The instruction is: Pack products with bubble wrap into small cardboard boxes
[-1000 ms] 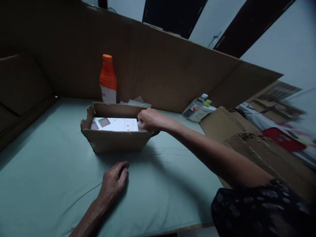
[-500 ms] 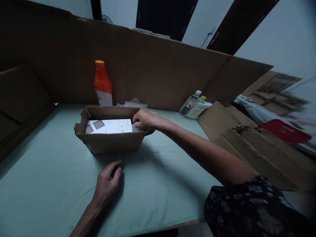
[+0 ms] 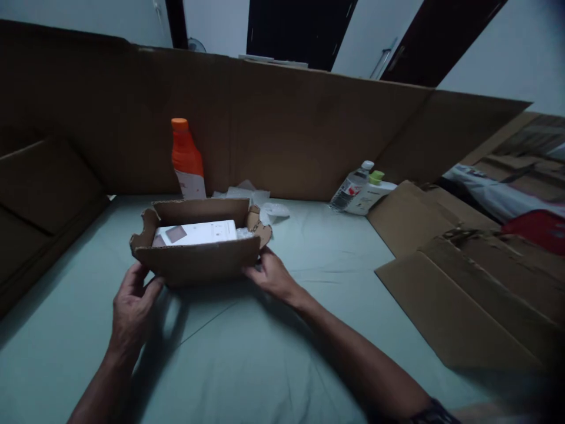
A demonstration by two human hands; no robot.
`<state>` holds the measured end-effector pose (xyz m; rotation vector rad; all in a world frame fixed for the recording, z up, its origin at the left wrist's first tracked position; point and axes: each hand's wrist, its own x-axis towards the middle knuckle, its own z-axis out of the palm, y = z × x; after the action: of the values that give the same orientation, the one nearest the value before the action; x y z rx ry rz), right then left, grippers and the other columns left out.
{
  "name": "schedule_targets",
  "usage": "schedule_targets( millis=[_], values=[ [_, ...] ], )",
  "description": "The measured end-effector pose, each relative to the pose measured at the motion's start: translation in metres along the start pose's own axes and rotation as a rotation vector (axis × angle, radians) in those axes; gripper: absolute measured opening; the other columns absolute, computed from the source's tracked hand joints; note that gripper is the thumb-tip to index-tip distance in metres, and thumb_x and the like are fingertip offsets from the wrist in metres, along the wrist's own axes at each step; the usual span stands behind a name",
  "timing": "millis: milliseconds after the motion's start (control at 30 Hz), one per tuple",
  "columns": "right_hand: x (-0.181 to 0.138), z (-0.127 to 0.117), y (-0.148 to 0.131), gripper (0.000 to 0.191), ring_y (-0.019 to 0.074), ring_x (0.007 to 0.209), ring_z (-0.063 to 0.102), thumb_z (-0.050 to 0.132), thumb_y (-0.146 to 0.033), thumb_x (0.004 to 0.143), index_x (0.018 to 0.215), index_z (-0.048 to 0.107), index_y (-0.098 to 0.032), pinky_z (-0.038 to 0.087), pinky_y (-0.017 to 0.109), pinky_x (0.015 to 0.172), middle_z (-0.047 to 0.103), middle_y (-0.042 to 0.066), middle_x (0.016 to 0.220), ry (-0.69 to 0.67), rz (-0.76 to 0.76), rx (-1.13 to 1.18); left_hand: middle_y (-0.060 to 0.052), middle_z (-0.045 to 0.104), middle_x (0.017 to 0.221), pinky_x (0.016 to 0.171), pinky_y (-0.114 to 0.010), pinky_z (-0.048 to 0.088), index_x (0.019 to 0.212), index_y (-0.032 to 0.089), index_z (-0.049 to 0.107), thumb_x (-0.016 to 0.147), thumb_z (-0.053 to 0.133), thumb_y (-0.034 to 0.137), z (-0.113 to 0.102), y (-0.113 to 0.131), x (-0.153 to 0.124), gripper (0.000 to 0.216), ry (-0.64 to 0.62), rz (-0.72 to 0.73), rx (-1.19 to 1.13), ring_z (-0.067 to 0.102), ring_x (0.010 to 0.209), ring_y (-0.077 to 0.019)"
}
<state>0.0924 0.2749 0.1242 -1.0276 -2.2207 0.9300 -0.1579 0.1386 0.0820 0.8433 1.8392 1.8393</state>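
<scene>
An open cardboard box [image 3: 198, 266] stands in front of me on the green cloth. Inside it lies a white printed box [image 3: 198, 233], with clear bubble wrap [image 3: 244, 234] filling the right end. My left hand [image 3: 135, 297] grips the box's lower left corner, thumb on the front and fingers round the side. At the lower right corner, my right hand [image 3: 271, 274] holds the box the same way, its fingers partly hidden behind the end. Loose bubble wrap [image 3: 249, 191] lies on the cloth behind the box.
An orange bottle [image 3: 188, 159] stands behind the box against a tall cardboard panel [image 3: 286, 129]. To the right, a clear bottle [image 3: 352, 188] and a white bottle with a green cap [image 3: 371, 194] lean together. Folded cardboard [image 3: 477, 294] lies at the right edge.
My right hand has come out of the box's right end and down to its lower right corner. My left hand has moved left from the cloth onto the lower left corner.
</scene>
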Motion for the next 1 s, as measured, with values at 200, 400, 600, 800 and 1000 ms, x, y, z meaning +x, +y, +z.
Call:
schedule_targets(
  millis=[200,400,600,800,1000],
  values=[
    [-0.012,-0.034,0.004,0.028,0.0231,0.085,0.061,0.055,-0.028,0.083,0.108,0.06,-0.015,0.051,0.034,0.072,0.067,0.012,0.102,0.208,0.074,-0.091,-0.009,0.07,0.115,0.102,-0.035,0.051,0.118,0.018,0.059,0.074,0.072,0.041,0.063,0.015,-0.01,0.052,-0.161,0.047,-0.082,0.064,0.115,-0.023],
    [-0.064,-0.025,0.0,0.028,0.0276,0.097,0.063,0.055,-0.027,0.084,0.11,0.062,-0.018,0.053,0.041,0.088,0.067,0.012,0.106,0.283,-0.007,-0.005,-0.009,0.073,0.114,0.095,-0.035,0.056,0.119,0.019,0.063,0.073,0.075,0.043,0.032,0.022,-0.052,0.053,-0.148,-0.046,-0.021,0.069,0.105,-0.0233],
    [-0.052,0.056,-0.03,0.044,0.0285,0.121,0.055,0.05,-0.02,0.088,0.132,0.056,-0.019,0.046,0.044,0.105,0.061,0.013,0.134,0.092,-0.239,0.125,-0.006,0.073,0.114,0.111,-0.047,0.045,0.118,0.023,0.068,0.065,0.08,0.047,-0.056,0.021,-0.042,0.059,0.139,-0.138,0.152,0.064,0.117,-0.0298],
    [-0.042,0.075,-0.031,0.044,0.0286,0.121,0.056,0.05,-0.019,0.088,0.133,0.055,-0.02,0.046,0.045,0.106,0.062,0.012,0.13,0.053,-0.225,0.198,-0.008,0.073,0.116,0.102,-0.04,0.052,0.12,0.021,0.066,0.063,0.08,0.046,-0.073,0.018,-0.055,0.063,0.197,-0.13,0.097,0.066,0.114,-0.0277],
    [-0.036,0.078,-0.029,0.044,0.0306,0.118,0.059,0.051,-0.02,0.087,0.131,0.055,-0.024,0.051,0.048,0.103,0.064,0.011,0.122,0.062,-0.181,0.149,-0.008,0.072,0.12,0.095,-0.032,0.054,0.122,0.022,0.064,0.075,0.074,0.049,-0.084,0.003,-0.065,0.055,0.174,-0.121,0.083,0.066,0.113,-0.0237]
  ],
)
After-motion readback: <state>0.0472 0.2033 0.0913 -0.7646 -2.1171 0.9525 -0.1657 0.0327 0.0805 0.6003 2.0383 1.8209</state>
